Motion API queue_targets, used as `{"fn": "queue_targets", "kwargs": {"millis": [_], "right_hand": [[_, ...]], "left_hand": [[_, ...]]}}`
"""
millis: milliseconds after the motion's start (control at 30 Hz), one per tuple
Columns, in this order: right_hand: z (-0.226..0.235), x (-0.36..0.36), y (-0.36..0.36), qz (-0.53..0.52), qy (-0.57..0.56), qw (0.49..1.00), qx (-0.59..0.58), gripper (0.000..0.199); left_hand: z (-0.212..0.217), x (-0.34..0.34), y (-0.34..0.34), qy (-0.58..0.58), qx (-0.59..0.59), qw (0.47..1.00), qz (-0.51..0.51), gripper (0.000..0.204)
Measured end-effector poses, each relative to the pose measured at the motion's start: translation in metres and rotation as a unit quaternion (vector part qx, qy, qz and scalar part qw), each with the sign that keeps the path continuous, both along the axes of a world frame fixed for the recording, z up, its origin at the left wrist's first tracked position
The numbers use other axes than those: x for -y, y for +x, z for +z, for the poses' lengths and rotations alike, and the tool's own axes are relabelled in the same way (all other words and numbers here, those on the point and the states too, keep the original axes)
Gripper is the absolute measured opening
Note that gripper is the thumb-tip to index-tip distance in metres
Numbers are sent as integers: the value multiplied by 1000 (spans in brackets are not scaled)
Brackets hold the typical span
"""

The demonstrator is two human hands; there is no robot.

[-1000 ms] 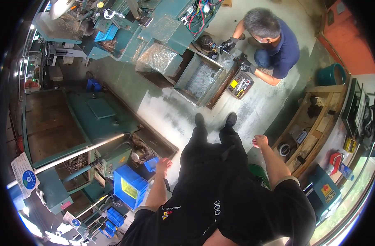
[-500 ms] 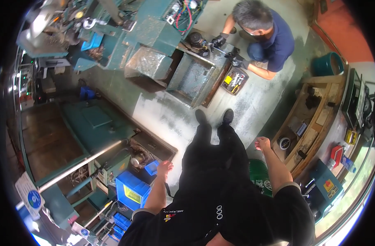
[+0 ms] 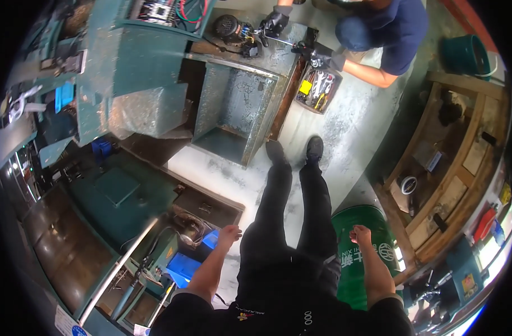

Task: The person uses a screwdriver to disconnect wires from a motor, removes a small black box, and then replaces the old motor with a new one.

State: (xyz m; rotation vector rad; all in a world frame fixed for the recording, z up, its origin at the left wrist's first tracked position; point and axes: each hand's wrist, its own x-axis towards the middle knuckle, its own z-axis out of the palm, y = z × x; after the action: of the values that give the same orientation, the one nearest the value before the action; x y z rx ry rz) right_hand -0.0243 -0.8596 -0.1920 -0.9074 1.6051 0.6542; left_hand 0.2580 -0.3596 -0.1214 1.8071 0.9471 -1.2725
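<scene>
My left hand [image 3: 229,236] hangs at the left of my legs with its fingers curled in and nothing showing in them. Close by it is a blue bin [image 3: 210,239] beside the machine base. My right hand [image 3: 360,234], loosely fisted and empty, is held over a green drum [image 3: 348,275]; whether it touches the drum I cannot tell. Ahead, a crouching co-worker [image 3: 399,39] in black gloves grips a long thin metal tool [image 3: 280,41] next to a dark motor [image 3: 226,26]. An open metal box-shaped housing [image 3: 240,103] lies before my feet.
A tray [image 3: 311,108] of wrenches and other hand tools sits on the floor near the co-worker. Green machinery [image 3: 149,61] lines the left side. On the right stand a wooden frame bench [image 3: 473,163] and a dark green bucket [image 3: 464,56].
The view has shifted forward and my legs are apart in a step. The green drum now shows under my right hand. The co-worker still holds the tool beside the motor.
</scene>
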Motion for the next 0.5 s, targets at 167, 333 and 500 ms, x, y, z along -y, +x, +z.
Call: {"fn": "queue_targets", "kwargs": {"millis": [167,333,500], "right_hand": [[-27,-19,-11,-19,35,999,-33,21],[-57,-39,-28,-3,56,997,-56,25],[-77,-55,-11,-47,42,993,-98,13]], "left_hand": [[-45,-19,-2,13,-46,998,-52,20],[-69,-13,7,51,-131,986,-90,23],[-86,-10,2,79,-143,986,-17,23]]}}
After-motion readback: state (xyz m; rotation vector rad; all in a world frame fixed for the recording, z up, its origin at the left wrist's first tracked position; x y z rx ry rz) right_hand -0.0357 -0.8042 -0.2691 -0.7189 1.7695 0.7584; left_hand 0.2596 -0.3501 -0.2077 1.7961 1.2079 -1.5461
